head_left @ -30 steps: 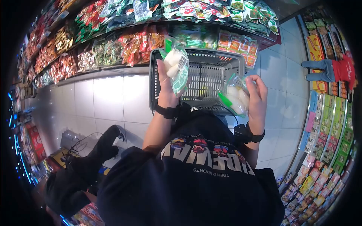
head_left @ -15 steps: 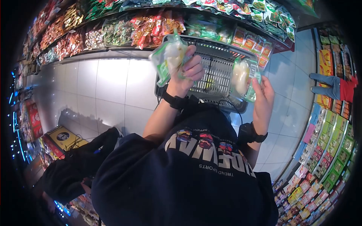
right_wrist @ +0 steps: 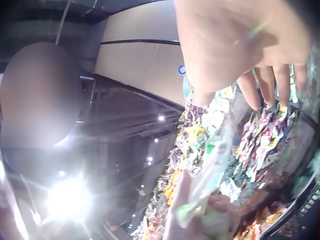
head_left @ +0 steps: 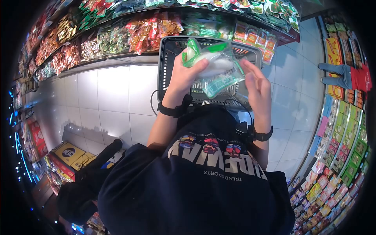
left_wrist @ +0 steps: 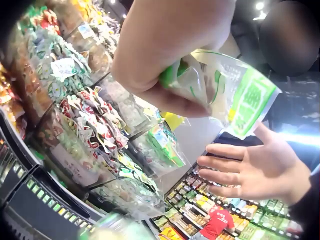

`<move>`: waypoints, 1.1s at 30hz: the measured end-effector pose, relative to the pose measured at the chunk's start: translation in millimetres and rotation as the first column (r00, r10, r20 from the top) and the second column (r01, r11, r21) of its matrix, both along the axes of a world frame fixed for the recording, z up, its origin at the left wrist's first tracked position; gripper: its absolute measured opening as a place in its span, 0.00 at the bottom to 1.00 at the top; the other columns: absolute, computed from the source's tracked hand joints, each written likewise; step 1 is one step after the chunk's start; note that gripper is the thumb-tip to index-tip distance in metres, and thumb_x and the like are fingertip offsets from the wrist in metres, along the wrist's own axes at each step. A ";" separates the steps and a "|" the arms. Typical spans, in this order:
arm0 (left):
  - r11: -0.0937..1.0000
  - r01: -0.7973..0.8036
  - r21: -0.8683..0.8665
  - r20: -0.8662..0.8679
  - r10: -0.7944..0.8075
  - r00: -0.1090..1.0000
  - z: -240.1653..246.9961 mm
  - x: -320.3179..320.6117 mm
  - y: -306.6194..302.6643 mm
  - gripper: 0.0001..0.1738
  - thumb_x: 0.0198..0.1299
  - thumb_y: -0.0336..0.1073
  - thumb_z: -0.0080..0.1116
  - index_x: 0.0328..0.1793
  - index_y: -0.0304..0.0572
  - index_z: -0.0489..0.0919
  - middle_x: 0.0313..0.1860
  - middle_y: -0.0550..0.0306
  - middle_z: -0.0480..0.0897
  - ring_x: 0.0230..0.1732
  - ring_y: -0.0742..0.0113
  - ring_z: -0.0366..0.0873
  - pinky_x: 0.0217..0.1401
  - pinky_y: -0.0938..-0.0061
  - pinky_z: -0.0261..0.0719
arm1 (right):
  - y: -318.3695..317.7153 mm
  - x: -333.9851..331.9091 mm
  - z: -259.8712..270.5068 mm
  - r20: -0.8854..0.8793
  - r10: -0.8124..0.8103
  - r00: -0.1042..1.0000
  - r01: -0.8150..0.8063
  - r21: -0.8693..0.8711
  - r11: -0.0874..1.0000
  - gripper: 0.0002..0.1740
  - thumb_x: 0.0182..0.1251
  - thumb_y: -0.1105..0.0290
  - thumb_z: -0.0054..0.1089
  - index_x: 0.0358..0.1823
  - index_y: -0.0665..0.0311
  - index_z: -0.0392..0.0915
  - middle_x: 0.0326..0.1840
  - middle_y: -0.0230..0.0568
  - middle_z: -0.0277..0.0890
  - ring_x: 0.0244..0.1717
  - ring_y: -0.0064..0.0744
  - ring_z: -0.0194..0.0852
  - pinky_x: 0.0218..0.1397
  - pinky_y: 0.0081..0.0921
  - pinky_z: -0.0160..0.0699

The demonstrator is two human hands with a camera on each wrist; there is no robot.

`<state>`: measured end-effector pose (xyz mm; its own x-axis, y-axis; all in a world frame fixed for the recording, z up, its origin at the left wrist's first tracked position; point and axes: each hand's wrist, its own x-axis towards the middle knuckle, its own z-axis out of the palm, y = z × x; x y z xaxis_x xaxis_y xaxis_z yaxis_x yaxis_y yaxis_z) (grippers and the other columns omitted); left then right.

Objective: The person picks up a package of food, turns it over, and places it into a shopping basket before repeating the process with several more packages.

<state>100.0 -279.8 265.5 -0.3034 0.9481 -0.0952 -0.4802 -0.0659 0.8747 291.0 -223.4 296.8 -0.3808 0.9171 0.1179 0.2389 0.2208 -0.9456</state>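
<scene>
In the head view my left hand (head_left: 185, 76) grips clear plastic packaging over the basket, thumb on top. A packet (head_left: 219, 66) with white, rounded pieces inside and green printed ends spreads out to the right of that thumb. Another green-edged part (head_left: 191, 51) sticks up by the fingers; I cannot tell whether it is a second packet. My right hand (head_left: 259, 92) is beside the packet's right edge, fingers extended and holding nothing. Its palm and spread fingers (left_wrist: 222, 164) show in the left wrist view. Below both hands stands a grey slotted basket (head_left: 166, 66).
Shelves of bagged goods (head_left: 152, 31) run along the far side, behind the basket. Orange-labelled packs (head_left: 256, 37) hang by its right corner. A person in a red top (head_left: 360, 77) is near the right-hand shelves. At lower left are someone's dark-clothed legs and a yellow box (head_left: 70, 152).
A second ago each hand held a packet of white pieces. Now the right hand is without one, its fingers straightened. The left hand has turned, its packaging now reaching toward the right hand.
</scene>
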 end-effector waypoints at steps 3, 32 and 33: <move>0.998 0.045 0.044 -0.278 -0.031 0.960 13.5 6.5 -1.1 0.23 0.48 0.37 0.66 0.47 0.34 0.71 0.38 0.58 0.78 0.38 0.73 0.76 0.44 0.77 0.75 | -5.7 -6.5 12.8 -0.193 0.065 0.979 -0.142 -0.415 0.899 0.22 0.55 0.71 0.63 0.52 0.68 0.71 0.45 0.38 0.75 0.45 0.22 0.71 0.43 0.17 0.70; 0.994 0.077 0.073 -0.123 -0.068 0.990 35.4 -0.8 -6.4 0.15 0.45 0.31 0.67 0.35 0.37 0.71 0.28 0.60 0.76 0.26 0.76 0.72 0.28 0.80 0.71 | -16.1 -13.1 29.6 -0.408 -0.086 0.909 0.001 -0.204 0.979 0.22 0.55 0.76 0.61 0.51 0.73 0.65 0.44 0.45 0.74 0.45 0.28 0.74 0.46 0.21 0.74; 0.997 0.041 0.059 0.041 -0.043 0.998 35.1 -1.0 -5.6 0.15 0.48 0.34 0.64 0.38 0.35 0.71 0.31 0.56 0.77 0.31 0.72 0.74 0.34 0.77 0.73 | -13.8 -10.4 27.6 -0.374 -0.095 0.922 0.041 -0.151 0.988 0.22 0.56 0.75 0.60 0.50 0.74 0.65 0.44 0.46 0.74 0.46 0.28 0.74 0.45 0.21 0.74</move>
<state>99.0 -285.4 300.6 -0.2601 0.9642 -0.0512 -0.5197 -0.0951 0.8491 280.6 -237.2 324.4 -0.2686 0.9568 0.1117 -0.1340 0.0777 -0.9879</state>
